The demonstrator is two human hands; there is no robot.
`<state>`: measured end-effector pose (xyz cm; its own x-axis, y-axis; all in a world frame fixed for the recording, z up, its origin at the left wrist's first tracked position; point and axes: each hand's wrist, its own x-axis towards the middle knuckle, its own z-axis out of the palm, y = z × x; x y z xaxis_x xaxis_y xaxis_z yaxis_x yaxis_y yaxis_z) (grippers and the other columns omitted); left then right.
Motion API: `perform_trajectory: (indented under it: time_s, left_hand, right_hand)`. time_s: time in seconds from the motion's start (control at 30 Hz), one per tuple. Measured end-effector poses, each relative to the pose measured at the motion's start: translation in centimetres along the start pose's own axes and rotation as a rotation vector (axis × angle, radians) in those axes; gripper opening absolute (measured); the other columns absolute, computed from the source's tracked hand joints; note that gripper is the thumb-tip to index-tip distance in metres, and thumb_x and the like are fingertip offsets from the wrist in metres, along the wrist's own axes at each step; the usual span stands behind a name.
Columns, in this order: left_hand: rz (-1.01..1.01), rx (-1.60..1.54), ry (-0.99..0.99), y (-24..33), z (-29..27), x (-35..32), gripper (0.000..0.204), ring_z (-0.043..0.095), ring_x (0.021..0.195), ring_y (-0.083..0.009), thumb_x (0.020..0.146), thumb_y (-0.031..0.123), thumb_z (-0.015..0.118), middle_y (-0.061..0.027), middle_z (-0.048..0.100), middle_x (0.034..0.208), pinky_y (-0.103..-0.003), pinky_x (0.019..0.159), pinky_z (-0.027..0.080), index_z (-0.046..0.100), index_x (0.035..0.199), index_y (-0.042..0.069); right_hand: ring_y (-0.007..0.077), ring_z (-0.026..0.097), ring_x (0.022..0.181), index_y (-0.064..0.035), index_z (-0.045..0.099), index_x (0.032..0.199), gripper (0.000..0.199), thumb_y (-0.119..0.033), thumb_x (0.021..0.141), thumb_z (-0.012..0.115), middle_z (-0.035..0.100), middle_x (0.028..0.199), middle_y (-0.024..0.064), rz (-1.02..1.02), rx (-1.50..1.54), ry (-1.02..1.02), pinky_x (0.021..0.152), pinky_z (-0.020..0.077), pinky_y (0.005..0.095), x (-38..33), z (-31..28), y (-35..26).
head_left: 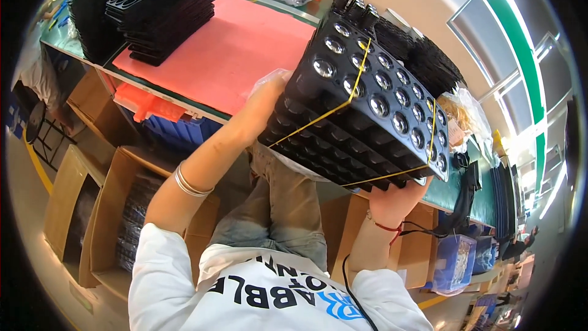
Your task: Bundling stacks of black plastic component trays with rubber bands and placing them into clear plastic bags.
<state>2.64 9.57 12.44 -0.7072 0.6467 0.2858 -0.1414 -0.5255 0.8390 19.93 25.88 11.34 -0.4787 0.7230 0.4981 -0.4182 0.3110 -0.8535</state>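
Observation:
Tilted above the bench's front edge is a stack of black plastic trays (318,101), bound with thin yellow bands. Its top tray carries rows of shiny silver round parts (380,105) in its pockets. At the stack's left side, my left hand (268,101) grips it; the fingertips are hidden behind the trays. Clear plastic film (264,81) shows beside that hand. My right hand (397,199) supports the stack from underneath at its near right corner, with the fingers partly covered by it. Both hands hold the same stack.
A pink mat (245,40) covers part of the green bench. Stacked black empty trays (162,12) stand at its left end, and more dark trays (429,61) lie behind my load. Cardboard boxes (116,233) sit on the floor at left; a blue bin (454,263) stands at right.

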Motion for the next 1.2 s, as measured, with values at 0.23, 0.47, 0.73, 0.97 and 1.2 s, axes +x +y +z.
perform_trajectory:
  time_s: [0.23, 0.47, 0.73, 0.97, 1.2]
  left_hand:
    - [0.37, 0.748, 0.04, -0.7, -2.6, 0.0, 0.045, 0.06, 0.089, -0.0278, 0.095, 0.03, 0.027, -0.0152, 0.061, 0.105, -0.036, 0.084, 0.044, 0.05, 0.117, -0.002]
    - [-0.127, 0.983, 0.151, 2.1, -2.6, -0.3, 0.046, 0.048, 0.083, -0.046, 0.096, 0.035, 0.025, -0.0289, 0.054, 0.08, -0.046, 0.071, 0.038, 0.051, 0.092, -0.002]
    - [0.253, 1.023, -0.24, 3.4, -5.4, -2.3, 0.088, 0.058, 0.097, -0.0352, 0.069, 0.058, 0.063, -0.0237, 0.058, 0.103, -0.035, 0.083, 0.045, 0.04, 0.124, -0.006]
    - [0.555, 1.582, -0.118, 1.2, -5.9, -4.0, 0.077, 0.055, 0.102, -0.0335, 0.054, 0.045, 0.079, -0.0157, 0.059, 0.106, -0.04, 0.085, 0.045, 0.052, 0.11, -0.002]
    - [0.634, 1.49, -0.195, 1.6, -6.0, -3.5, 0.055, 0.056, 0.097, -0.0316, 0.056, 0.04, 0.079, -0.0118, 0.059, 0.1, -0.038, 0.08, 0.046, 0.058, 0.09, 0.001]
  right_hand:
    - [0.0221, 0.045, 0.113, -0.0019, 0.025, 0.134, 0.085, 0.009, 0.052, 0.042, 0.042, 0.124, 0.0115, 0.251, 0.217, 0.124, 0.096, 0.035, 0.0315, 1.1, 2.3, -2.5]
    - [0.0205, 0.044, 0.11, -0.0005, 0.026, 0.135, 0.088, 0.008, 0.048, 0.039, 0.043, 0.122, 0.0115, 0.1, -0.045, 0.031, 0.093, 0.0327, 0.0243, 1.4, 2.1, -1.9]
    - [0.0175, 0.045, 0.109, -0.0023, 0.027, 0.135, 0.087, 0.006, 0.05, 0.042, 0.043, 0.122, 0.0089, -0.022, -0.193, -0.06, 0.089, 0.0362, 0.0222, 2.1, 1.7, -1.0]
    - [0.0182, 0.05, 0.111, -0.0118, 0.036, 0.129, 0.036, -0.014, 0.093, 0.038, 0.049, 0.123, 0.0043, 0.187, 0.338, 0.022, 0.091, 0.0447, 0.0348, 2.1, 2.4, -1.6]
    - [0.0188, 0.046, 0.113, -0.0067, 0.027, 0.136, 0.084, 0.012, 0.056, 0.047, 0.043, 0.125, 0.0092, 0.368, 0.544, 0.12, 0.094, 0.0392, 0.0297, 2.3, 2.4, -3.1]
